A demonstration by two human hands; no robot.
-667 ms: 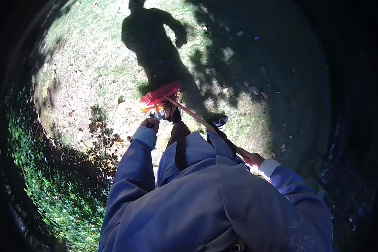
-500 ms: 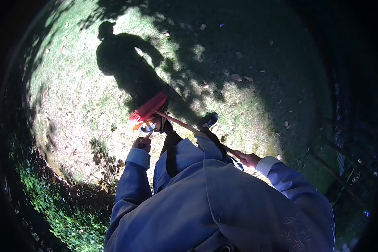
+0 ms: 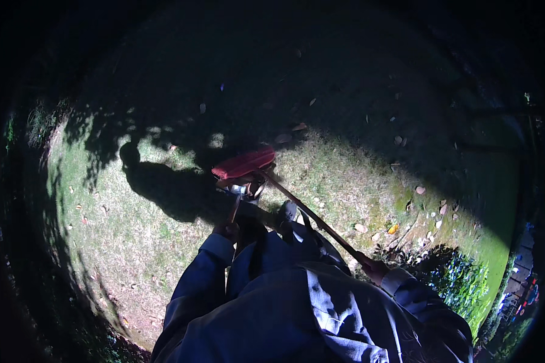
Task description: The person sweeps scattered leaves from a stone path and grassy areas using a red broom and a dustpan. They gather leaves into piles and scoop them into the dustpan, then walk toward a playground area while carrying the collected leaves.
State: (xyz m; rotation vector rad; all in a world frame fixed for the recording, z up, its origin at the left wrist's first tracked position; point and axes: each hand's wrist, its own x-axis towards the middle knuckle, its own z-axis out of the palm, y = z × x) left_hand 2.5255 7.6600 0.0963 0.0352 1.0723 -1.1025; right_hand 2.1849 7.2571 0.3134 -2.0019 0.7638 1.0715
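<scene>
My right hand (image 3: 374, 268) is closed around the upper end of a long wooden broom handle (image 3: 315, 215). The handle slants up and left to a red-bristled broom (image 3: 245, 162), whose head lies across the mouth of a dustpan. My left hand (image 3: 227, 230), in dim light, grips the dustpan's stick-like handle (image 3: 235, 207). Brown leaves (image 3: 248, 179) show just under the bristles. Most of the dustpan (image 3: 239, 189) is hidden by the broom head and shadow; a bright, pale part of it shows.
Sunlit short grass (image 3: 321, 169) surrounds my feet, with deep shade ahead. Fallen leaves (image 3: 419, 190) are scattered to the right, one orange leaf (image 3: 393, 229) among them. A low green shrub (image 3: 460, 272) stands at the lower right. My shadow (image 3: 169, 187) stretches left.
I have turned to the right; my shadow and the ground have swung round in view. Broom and dustpan have come along, still together, now more centrally ahead of me. Both hands keep their holds.
</scene>
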